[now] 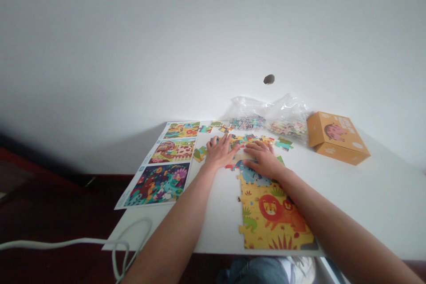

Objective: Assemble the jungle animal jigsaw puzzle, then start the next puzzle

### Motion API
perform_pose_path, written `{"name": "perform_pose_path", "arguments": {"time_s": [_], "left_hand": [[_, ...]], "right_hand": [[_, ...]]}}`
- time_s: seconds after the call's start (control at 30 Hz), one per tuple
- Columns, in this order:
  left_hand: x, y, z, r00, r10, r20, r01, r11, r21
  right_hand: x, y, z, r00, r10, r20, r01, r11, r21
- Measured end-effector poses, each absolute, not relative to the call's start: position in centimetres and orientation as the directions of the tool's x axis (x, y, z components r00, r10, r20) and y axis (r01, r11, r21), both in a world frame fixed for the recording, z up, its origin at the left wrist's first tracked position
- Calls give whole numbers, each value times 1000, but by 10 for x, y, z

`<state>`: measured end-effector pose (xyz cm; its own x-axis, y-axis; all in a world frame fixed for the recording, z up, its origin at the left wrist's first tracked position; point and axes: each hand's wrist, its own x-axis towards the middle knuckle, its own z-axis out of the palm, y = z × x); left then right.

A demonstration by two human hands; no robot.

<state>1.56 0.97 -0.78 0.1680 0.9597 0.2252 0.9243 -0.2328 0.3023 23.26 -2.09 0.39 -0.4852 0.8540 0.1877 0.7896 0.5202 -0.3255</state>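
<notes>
Resting left hand (219,153) and right hand (262,159) on jigsaw puzzle (269,213), white table (366,199), white wall (213,44)

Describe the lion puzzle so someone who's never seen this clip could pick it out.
On the white table, look below the left hand and right hand. The jigsaw puzzle lies there, yellow, with an orange lion. Unlike the loose pieces and picture sheets nearby, its pieces are joined.
</notes>
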Motion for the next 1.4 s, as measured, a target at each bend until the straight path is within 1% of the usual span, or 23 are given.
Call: {"name": "perform_pose_path", "arguments": {"time_s": [0.27,0.47,0.57,0.67,0.77,0.87,1.03,1.17,1.4], "left_hand": [[17,13,-7,163,958,236,938,-225,263],[19,21,1,162,956,243,938,-226,264],[21,20,1,122,956,267,949,-191,249],[18,16,0,30,950,312,966,-107,233],[10,10,1,-59,951,304,968,-20,250],[2,7,4,-64,955,290,969,-9,245],[-1,7,5,-134,954,269,964,63,259],[1,10,2,-103,964,243,955,27,294],[-4,15,-3,-115,948,296,938,6,345]], "right_hand": [[231,-21,5,-488,850,199,782,527,-333],[232,-23,8,-482,857,184,786,515,-341],[231,-23,9,-486,854,186,783,519,-342],[232,-23,7,-480,856,194,783,518,-345],[232,-22,5,-478,856,196,781,517,-351],[233,-21,4,-481,855,192,778,518,-356],[234,-22,6,-476,856,200,773,516,-369],[234,-22,8,-468,857,215,772,515,-373],[235,-21,6,-452,857,247,774,514,-368]]}}
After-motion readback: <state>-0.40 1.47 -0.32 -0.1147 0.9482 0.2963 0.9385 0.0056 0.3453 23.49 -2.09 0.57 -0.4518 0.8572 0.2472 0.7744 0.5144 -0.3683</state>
